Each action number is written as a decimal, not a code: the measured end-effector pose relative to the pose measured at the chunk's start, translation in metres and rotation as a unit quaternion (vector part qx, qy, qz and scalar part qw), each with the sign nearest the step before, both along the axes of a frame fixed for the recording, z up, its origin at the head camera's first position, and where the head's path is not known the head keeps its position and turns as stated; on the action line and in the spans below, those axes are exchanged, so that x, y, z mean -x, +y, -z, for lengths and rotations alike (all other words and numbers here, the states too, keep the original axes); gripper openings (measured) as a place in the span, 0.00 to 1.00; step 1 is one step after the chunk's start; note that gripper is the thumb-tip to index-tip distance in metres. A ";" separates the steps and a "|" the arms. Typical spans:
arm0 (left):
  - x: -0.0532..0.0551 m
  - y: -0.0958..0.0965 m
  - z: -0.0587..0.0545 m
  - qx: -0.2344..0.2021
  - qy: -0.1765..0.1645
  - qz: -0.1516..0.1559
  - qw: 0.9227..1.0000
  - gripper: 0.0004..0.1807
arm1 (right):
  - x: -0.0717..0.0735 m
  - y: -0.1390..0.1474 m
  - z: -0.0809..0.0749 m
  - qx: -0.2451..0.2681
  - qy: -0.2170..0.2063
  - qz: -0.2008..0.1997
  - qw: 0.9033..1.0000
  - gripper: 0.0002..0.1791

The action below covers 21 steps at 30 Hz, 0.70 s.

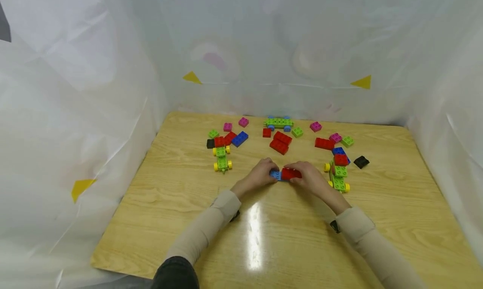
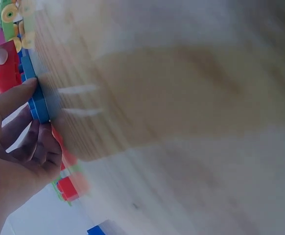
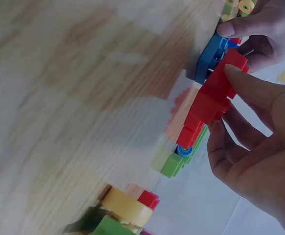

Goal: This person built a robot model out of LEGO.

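Observation:
In the head view both hands meet near the middle of the table. My left hand (image 1: 264, 172) pinches a blue toy brick (image 2: 36, 95) between thumb and fingers at its left end. With thumb and fingers my right hand (image 1: 309, 178) grips a red toy brick (image 3: 220, 88). This red brick lies along the right part of the blue one, close over its studs, and sticks out past it in the right wrist view. Studs on the blue brick's left part show bare. Fingertips hide some of both bricks.
Wheeled brick vehicles stand to the left (image 1: 222, 159) and right (image 1: 339, 178), with a green wheeled base (image 1: 278, 123) at the back. Loose red bricks (image 1: 281, 143), a dark blue brick (image 1: 240, 139), a black piece (image 1: 361, 162) and several small pink and green bricks lie around.

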<state>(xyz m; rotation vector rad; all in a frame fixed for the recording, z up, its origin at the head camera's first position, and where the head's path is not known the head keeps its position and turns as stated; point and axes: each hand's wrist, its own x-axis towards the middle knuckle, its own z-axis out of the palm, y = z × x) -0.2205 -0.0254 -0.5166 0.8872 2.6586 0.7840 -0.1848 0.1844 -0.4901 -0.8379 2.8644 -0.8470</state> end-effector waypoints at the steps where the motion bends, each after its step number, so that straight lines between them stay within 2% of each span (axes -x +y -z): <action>1: -0.001 0.000 -0.001 0.000 0.001 0.004 1.000 0.17 | -0.001 0.001 0.000 -0.003 0.001 0.001 1.000 0.23; 14: -0.008 0.005 -0.003 0.000 -0.001 0.021 1.000 0.17 | -0.016 0.012 0.004 -0.014 0.051 -0.004 0.999 0.23; 21: -0.012 0.007 -0.003 0.003 -0.005 0.026 1.000 0.17 | -0.019 0.013 0.004 -0.019 0.054 -0.005 0.998 0.23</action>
